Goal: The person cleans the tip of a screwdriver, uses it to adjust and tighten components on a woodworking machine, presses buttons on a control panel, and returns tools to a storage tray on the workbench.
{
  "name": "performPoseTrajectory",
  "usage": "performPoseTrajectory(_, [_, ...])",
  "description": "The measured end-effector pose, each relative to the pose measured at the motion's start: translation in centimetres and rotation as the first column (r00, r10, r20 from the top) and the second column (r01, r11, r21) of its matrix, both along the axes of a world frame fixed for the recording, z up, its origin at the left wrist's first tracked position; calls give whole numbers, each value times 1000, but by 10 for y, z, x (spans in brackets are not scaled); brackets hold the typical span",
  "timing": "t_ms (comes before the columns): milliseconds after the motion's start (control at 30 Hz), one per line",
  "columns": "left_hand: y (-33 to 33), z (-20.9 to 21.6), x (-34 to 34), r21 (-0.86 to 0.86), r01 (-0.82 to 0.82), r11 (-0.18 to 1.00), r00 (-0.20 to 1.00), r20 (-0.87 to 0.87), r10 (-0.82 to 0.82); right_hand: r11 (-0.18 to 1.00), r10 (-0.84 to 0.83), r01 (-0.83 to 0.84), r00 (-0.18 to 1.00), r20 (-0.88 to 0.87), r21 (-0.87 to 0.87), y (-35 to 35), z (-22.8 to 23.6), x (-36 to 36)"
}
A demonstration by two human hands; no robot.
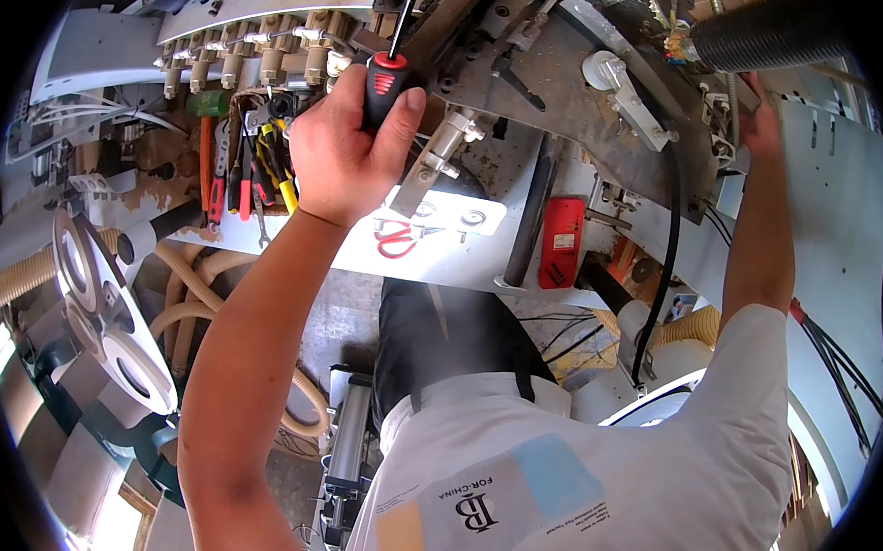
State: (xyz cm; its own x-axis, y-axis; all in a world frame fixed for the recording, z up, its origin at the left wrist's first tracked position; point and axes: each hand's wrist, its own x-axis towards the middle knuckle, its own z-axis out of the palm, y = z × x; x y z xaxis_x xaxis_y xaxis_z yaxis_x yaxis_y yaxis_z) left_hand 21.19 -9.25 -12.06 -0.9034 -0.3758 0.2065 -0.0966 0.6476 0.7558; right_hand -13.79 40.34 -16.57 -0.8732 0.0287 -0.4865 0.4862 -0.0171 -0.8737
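My left hand (343,158) is closed around the black and red handle of a screwdriver (385,76). Its metal shaft points up and away, among the machine's steel parts, and the tip is out of the picture. Far to the right, my right hand (761,120) reaches to the edge of the metal machine assembly (607,105), beside a small bracket under a thick black ribbed hose (767,39). Its fingers are mostly hidden behind that part, so I cannot see what they touch. Just right of my left hand, a metal cylinder bracket (437,162) slants downward.
Hand tools with red and yellow handles, such as pliers (286,185), stand left of my left wrist. Red-handled scissors (396,242) and a red box (561,243) lie on the white machine ledge (344,250). A black cable (671,256) hangs at right; beige hoses (190,274) curve at lower left.
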Motion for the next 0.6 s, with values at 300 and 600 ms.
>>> performPoseTrajectory(300, [1,0,-1,-5,4,1000,1000,5,-4,995,-89,90,996,-28,33,27,-15,-18])
performPoseTrajectory(600, [-1,0,0,-33,14,999,1000,9,-14,987,-159,159,987,4,-7,-5,-4,0])
